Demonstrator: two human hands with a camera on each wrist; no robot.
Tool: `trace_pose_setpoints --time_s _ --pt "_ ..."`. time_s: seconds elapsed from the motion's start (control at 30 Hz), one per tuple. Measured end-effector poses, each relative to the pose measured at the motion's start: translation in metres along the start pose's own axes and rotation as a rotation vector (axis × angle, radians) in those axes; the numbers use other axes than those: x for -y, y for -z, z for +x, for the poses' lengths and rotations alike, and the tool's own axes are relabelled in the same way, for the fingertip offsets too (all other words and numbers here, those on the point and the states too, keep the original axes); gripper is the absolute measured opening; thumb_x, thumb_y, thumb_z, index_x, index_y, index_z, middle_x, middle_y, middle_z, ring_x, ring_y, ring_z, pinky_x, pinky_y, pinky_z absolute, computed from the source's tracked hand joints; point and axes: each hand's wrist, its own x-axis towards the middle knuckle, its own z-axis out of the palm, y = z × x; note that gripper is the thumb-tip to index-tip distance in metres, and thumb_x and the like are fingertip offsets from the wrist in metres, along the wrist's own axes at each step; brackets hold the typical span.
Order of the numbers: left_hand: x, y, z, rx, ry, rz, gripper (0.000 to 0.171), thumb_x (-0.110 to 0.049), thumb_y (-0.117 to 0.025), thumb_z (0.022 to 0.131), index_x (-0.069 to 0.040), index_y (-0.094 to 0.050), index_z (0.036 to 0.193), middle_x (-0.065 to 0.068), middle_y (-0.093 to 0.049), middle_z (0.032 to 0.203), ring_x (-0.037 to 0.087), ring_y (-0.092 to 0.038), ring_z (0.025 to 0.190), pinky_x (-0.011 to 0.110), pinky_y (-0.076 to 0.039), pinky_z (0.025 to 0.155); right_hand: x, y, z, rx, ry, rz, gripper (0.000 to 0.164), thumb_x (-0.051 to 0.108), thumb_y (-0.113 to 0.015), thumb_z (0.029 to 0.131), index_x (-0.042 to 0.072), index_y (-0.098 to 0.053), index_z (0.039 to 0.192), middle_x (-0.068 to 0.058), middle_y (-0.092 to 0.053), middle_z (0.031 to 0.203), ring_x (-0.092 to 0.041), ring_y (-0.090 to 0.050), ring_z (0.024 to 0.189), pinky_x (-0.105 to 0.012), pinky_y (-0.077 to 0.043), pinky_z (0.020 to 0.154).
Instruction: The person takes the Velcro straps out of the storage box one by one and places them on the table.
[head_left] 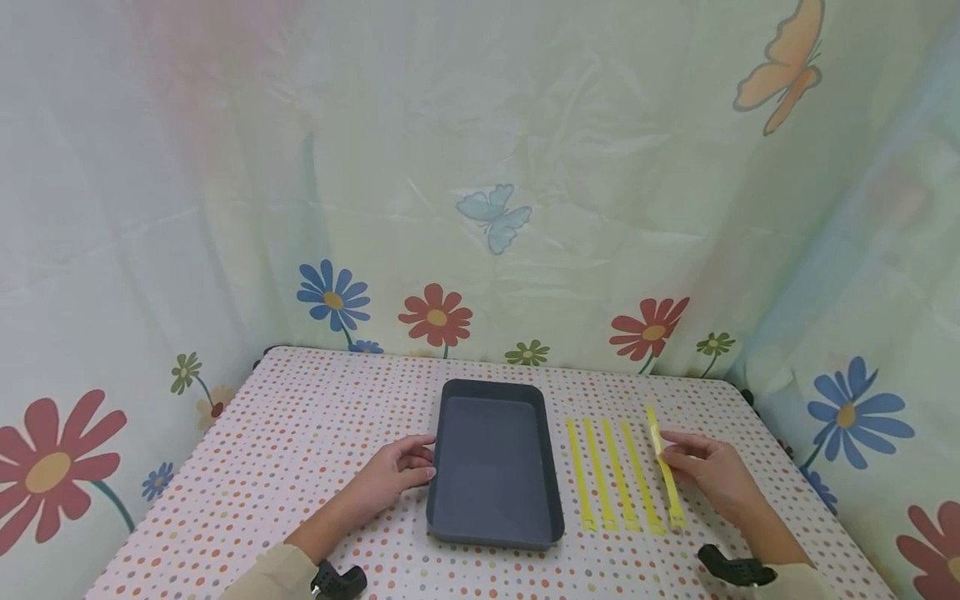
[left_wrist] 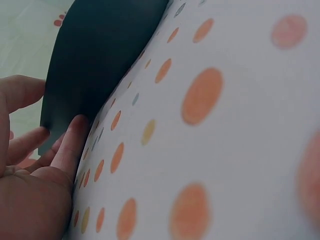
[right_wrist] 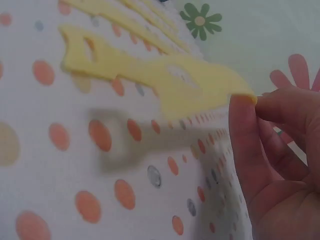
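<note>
My right hand (head_left: 712,471) pinches a yellow strip (head_left: 667,475) between thumb and fingers, near its middle. In the right wrist view this flat yellow strip (right_wrist: 185,82) has a slotted, widened end and casts a shadow on the cloth below. Several matching yellow strips (head_left: 617,475) lie side by side just left of it. The left hand (head_left: 393,475) rests beside a dark grey rectangular tray (head_left: 495,533), fingertips at its left side. Seen from the left wrist, loosely extended fingers (left_wrist: 75,130) meet the outer wall of the tray (left_wrist: 100,50).
The table (head_left: 322,400) wears a white cloth with coloured dots. A printed curtain (head_left: 570,275) with flowers and butterflies hangs behind and at both sides. Black straps (head_left: 738,569) circle both wrists. The row of strips lies right of the tray.
</note>
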Motion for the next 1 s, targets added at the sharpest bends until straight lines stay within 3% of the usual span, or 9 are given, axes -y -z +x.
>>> trace_pose_setpoints --time_s 0.37,0.67,1.0 --pt "-0.003 0.0 0.0 0.004 -0.007 0.007 0.059 -0.02 -0.069 0.099 -0.007 -0.046 0.152 0.013 -0.06 0.131 0.018 -0.062 0.114 0.03 -0.055 0.093 -0.011 0.001 0.007 -0.016 -0.047 -0.07 0.064 0.027 -0.077 0.093 -0.001 -0.054 0.146 -0.009 -0.07 0.109 -0.012 -0.067 0.088 -0.026 -0.061 0.074" --pt "0.001 0.001 0.001 0.012 -0.011 0.007 0.059 -0.022 -0.069 0.1 -0.007 -0.046 0.152 0.013 -0.06 0.131 0.018 -0.062 0.115 0.029 -0.055 0.092 -0.013 -0.003 0.013 -0.018 -0.072 -0.133 0.061 0.022 -0.074 0.094 -0.003 -0.053 0.146 -0.016 -0.07 0.113 -0.017 -0.069 0.087 -0.029 -0.061 0.073" --pt "0.001 0.001 0.001 0.015 -0.017 0.01 0.059 -0.022 -0.069 0.1 -0.007 -0.046 0.152 0.013 -0.06 0.131 0.019 -0.062 0.116 0.031 -0.055 0.094 0.0 -0.006 0.01 -0.002 0.0 -0.302 0.053 0.017 -0.069 0.096 -0.006 -0.056 0.142 -0.021 -0.071 0.114 -0.015 -0.069 0.082 -0.03 -0.059 0.068"
